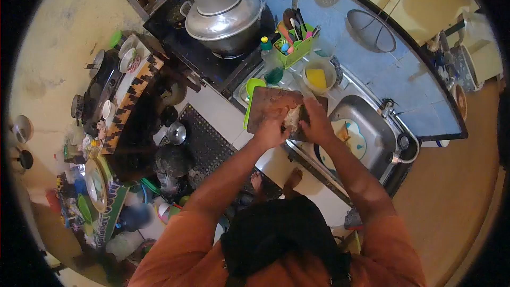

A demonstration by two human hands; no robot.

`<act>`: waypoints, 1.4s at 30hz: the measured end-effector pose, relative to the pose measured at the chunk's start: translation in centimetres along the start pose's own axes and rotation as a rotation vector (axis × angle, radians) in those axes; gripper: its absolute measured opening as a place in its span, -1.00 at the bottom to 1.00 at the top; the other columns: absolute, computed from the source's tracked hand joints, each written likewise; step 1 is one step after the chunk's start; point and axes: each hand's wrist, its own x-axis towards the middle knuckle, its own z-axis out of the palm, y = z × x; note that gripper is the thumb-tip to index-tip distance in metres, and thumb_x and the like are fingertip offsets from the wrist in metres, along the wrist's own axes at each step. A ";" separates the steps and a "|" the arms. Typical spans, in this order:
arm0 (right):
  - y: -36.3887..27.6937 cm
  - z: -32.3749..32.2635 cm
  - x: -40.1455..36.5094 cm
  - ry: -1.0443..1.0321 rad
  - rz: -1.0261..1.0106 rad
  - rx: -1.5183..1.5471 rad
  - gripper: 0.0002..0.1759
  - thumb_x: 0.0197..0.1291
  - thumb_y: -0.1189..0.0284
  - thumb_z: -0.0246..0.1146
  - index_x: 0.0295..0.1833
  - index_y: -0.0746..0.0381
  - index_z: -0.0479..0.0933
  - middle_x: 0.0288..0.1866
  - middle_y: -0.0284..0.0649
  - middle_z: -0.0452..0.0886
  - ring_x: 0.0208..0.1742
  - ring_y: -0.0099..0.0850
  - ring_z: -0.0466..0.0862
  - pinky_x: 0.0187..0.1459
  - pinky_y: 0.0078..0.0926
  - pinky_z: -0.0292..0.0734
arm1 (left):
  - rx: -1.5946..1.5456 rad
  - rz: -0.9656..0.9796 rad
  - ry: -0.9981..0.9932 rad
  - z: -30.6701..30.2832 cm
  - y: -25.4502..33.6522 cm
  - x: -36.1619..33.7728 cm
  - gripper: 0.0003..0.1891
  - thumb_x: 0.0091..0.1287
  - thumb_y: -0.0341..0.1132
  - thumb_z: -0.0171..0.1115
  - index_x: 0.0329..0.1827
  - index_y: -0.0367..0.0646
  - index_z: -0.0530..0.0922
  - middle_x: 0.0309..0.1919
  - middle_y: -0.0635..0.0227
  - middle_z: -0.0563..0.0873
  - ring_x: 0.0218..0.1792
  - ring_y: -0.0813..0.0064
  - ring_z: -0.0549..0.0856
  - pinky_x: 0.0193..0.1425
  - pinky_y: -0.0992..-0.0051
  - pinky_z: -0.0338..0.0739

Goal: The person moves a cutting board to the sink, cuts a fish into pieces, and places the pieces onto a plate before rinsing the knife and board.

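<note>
Fingers first: the left hand [272, 134] and the right hand [318, 126] are closing in from either side on a pale, ragged piece of food [291, 117], fingers bent toward it. The fingertips are hiding from view, so how firmly either hand is gripping, nobody can tell from up here. The piece is sitting between the hands, over the lower part of a brown cutting board [265, 100], and here's the worry: if it's moist, it could be squirting free under uneven pressure.

Now the board! It seems to be reaching toward the counter's front edge, with a lime-green tray [246, 119] peeking out beside it; a hard push near that side could be tipping the whole lot, and bare feet [292, 178] are standing on the floor below.

Moving outward, the sink [378, 123] is waiting to the right, a patterned plate [355, 151] lying inside, so scraps knocked that way could be dropping in. Behind, a tub with a yellow sponge [316, 79] and a dish-soap bottle [273, 69] are crowding the board; a careless shove could be toppling the bottle.
</note>
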 end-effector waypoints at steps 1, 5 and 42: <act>0.1 -0.2 -0.1 0.117 0.057 0.064 -0.20 0.09 0.41 0.34 0.46 0.29 0.21 0.45 0.11 0.29 0.49 -0.01 0.26 0.48 -0.09 0.09 | 0.041 -0.013 0.056 -0.1 0.2 0.6 -0.47 0.23 -0.27 0.24 0.28 -0.23 0.45 0.18 -0.10 0.55 0.20 -0.05 0.53 0.28 0.12 0.42; -1.1 -0.6 -1.8 0.324 0.262 0.230 -0.28 0.08 0.42 0.37 0.38 0.31 0.31 0.31 0.09 0.45 0.31 -0.05 0.49 0.30 -0.24 0.39 | -0.064 -0.220 0.052 0.4 -1.3 3.1 -0.70 0.21 -0.31 0.29 -0.03 -0.27 0.63 -0.13 -0.02 0.72 -0.17 -0.07 0.69 -0.03 0.12 0.55; -11.8 1.5 -11.0 0.069 0.467 0.466 -0.22 0.24 0.55 0.03 0.58 0.09 0.00 -0.17 0.28 0.57 -0.09 0.14 0.62 -0.05 0.06 0.47 | -0.591 -0.743 0.017 0.4 -5.0 0.4 -0.81 0.26 -0.30 0.36 -0.25 -0.27 0.61 -0.55 0.36 0.63 -0.69 0.61 0.53 -0.69 0.53 0.35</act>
